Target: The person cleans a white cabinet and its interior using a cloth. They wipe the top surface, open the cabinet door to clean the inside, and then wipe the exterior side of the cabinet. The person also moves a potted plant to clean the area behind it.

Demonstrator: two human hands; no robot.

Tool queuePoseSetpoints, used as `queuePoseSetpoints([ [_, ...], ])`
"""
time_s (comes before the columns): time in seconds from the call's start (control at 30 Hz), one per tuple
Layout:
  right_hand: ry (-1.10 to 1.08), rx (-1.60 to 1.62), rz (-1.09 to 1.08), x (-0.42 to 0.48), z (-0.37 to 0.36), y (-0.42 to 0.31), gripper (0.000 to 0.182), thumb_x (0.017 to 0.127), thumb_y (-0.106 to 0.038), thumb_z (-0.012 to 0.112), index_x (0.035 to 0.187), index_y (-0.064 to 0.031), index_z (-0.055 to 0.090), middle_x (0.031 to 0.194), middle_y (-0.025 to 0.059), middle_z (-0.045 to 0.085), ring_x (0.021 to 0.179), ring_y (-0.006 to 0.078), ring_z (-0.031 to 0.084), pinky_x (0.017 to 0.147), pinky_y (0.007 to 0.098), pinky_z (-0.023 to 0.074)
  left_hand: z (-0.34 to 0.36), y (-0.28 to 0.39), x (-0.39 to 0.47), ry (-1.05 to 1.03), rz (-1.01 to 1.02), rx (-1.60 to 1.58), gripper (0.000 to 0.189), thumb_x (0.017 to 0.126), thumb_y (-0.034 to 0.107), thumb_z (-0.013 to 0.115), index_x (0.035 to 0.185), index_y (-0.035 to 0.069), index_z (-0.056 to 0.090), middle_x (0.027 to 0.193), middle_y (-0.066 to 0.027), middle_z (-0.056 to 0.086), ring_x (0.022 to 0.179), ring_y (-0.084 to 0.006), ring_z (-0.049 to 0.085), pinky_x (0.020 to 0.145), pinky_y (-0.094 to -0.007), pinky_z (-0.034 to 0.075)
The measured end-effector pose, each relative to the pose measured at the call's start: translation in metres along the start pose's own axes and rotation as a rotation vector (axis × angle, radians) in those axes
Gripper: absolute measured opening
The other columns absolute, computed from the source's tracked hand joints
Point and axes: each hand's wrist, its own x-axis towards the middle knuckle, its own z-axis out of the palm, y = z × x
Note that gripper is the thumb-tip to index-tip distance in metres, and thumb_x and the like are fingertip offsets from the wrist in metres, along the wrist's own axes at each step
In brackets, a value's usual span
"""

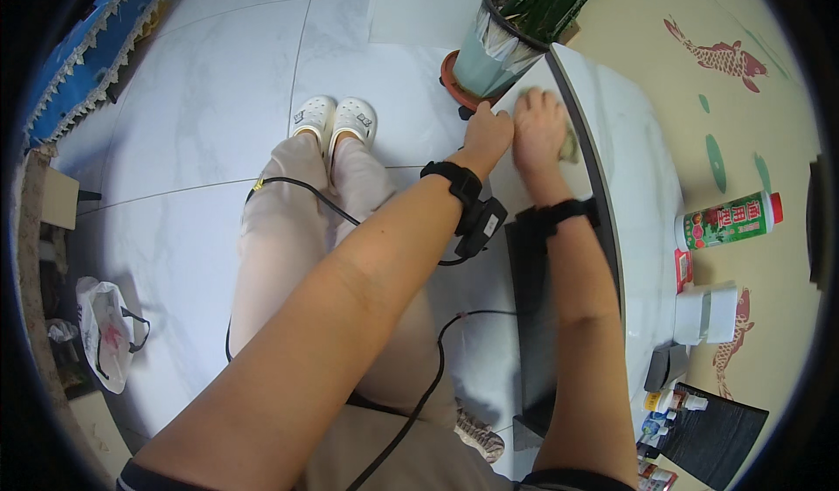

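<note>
My right hand (pixel 541 130) lies with its fingers spread on a greenish-yellow cloth (pixel 569 145), pressed against the white front panel (pixel 501 170) of a low cabinet. Most of the cloth is hidden under the palm. Beside it, my left hand (pixel 488 136) is bent, its fingers curled at the outer edge of the same panel; whether they grip that edge cannot be made out. Each wrist wears a black strap, the left one with a small black device (pixel 482 227) on it.
A potted snake plant (pixel 488 58) stands on a saucer at the panel's far end. On the marble-look cabinet top (pixel 649 183) are a green bottle (pixel 727 221), a white box (pixel 704 314) and small bottles. Black cable (pixel 440 353) crosses my legs. A plastic bag (pixel 105 334) lies on the floor.
</note>
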Motion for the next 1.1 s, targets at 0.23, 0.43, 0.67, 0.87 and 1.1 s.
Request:
queuePoseSetpoints([
  [0.23, 0.024, -0.1, -0.003, 0.029, 0.019, 0.006, 0.019, 0.074, -0.012, 0.055, 0.088, -0.0038, 0.064, 0.104, 0.0105, 0.055, 0.101, 0.0274, 0.048, 0.082, 0.0358, 0.0382, 0.019, -0.019, 0.021, 0.004, 0.124, 0.109, 0.044, 0.092, 0.028, 0.03, 0.104, -0.003, 0.057, 0.105, -0.0281, 0.059, 0.101, -0.0468, 0.051, 0.09, -0.0488, 0.039],
  [0.43, -0.225, -0.149, -0.048, 0.016, 0.072, -0.013, 0.024, 0.079, -0.015, 0.052, 0.096, -0.0043, 0.065, 0.109, 0.0137, 0.053, 0.107, 0.0286, 0.045, 0.086, 0.0377, 0.036, 0.025, -0.029, 0.035, 0.103, -0.245, -0.205, 0.047, 0.093, 0.037, 0.032, 0.107, -0.001, 0.056, 0.112, -0.0265, 0.057, 0.108, -0.0428, 0.052, 0.092, -0.0467, 0.04],
  [0.67, -0.858, -0.18, -0.524, 0.0, 0.073, -0.076, 0.028, 0.087, -0.024, 0.048, 0.108, -0.0112, 0.061, 0.108, 0.0065, 0.054, 0.109, 0.022, 0.044, 0.087, 0.0361, 0.0336, 0.042, -0.072, 0.052, 0.105, -0.265, 0.073, 0.046, 0.094, 0.038, 0.029, 0.111, 0.002, 0.052, 0.119, -0.0267, 0.052, 0.111, -0.0449, 0.047, 0.096, -0.0498, 0.035],
  [0.87, -0.89, -0.393, -0.739, -0.002, 0.039, -0.06, 0.037, 0.097, -0.03, 0.036, 0.128, -0.0187, 0.051, 0.126, -0.0008, 0.053, 0.122, 0.0163, 0.039, 0.1, 0.0339, 0.0304, 0.039, -0.041, 0.027, 0.184, -0.328, -0.031, 0.045, 0.093, 0.038, 0.031, 0.111, 0.003, 0.052, 0.117, -0.0256, 0.054, 0.109, -0.0441, 0.049, 0.093, -0.051, 0.038],
  [1.1, 0.291, -3.202, -1.028, -0.23, 0.134, -0.041, 0.023, 0.087, -0.017, 0.05, 0.105, -0.0078, 0.06, 0.108, 0.0125, 0.056, 0.106, 0.026, 0.051, 0.089, 0.04, 0.0388, 0.023, -0.021, 0.016, 0.116, -0.14, -0.029, 0.037, 0.093, 0.031, 0.037, 0.101, -0.001, 0.053, 0.109, -0.0292, 0.057, 0.092, -0.0461, 0.058, 0.079, -0.0536, 0.045],
])
